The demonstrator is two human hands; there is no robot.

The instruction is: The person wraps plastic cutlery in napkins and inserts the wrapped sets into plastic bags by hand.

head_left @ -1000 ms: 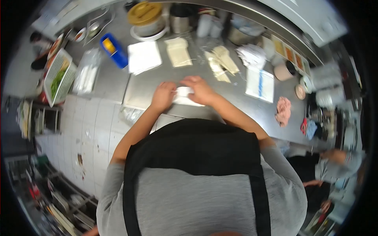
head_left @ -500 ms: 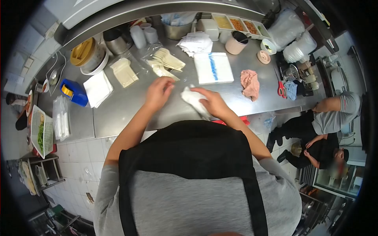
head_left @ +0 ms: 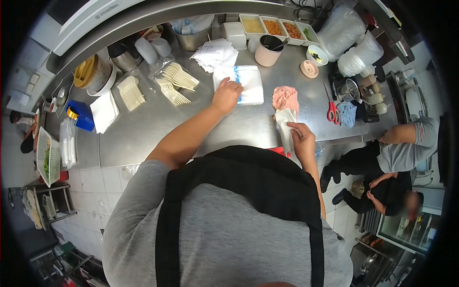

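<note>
My left hand [head_left: 228, 95] rests with its fingers on a stack of white sheets [head_left: 251, 88] that has a blue print across it. Its fingers look slightly bent and apart; whether they grip the top sheet is hidden. Between the fingers and thumb of my right hand [head_left: 302, 137] is a narrow white folded packet [head_left: 285, 125]. What lies inside the packet cannot be seen. The packet's far end overlaps the near edge of a crumpled pink cloth [head_left: 285, 98]. To the left are beige disposable forks [head_left: 174, 81] in a clear bag.
More beige cutlery [head_left: 130, 93] and white napkins [head_left: 103, 112] lie left. Behind stand a pink cup [head_left: 269, 51] and food trays [head_left: 273, 27]. Red scissors [head_left: 333, 112] and a blue cloth [head_left: 348, 114] are right. Two people [head_left: 404, 148] are beyond the counter's right end.
My left hand has moved from near the forks onto the white stack. My right hand has carried the white packet rightward to the pink cloth. The view has shifted slightly.
</note>
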